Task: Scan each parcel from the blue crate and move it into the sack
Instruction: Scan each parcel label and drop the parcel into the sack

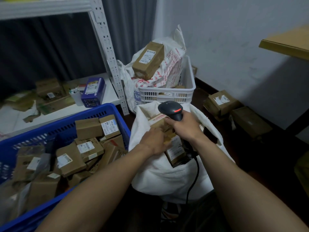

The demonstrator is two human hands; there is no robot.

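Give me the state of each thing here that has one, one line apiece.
blue crate: loaded with parcels.
sack: mouth open.
scanner: red light on, gripped by right hand.
left hand: on a parcel in the sack mouth; grip unclear.
white basket: holds a printed bag, a box tilted on top.

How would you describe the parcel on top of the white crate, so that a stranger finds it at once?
Find the white crate by the wall, behind the white sack. A red-printed bag bulges out of it, and the parcel lies tilted on that bag. It sits highest of all: a long brown box with a white label.
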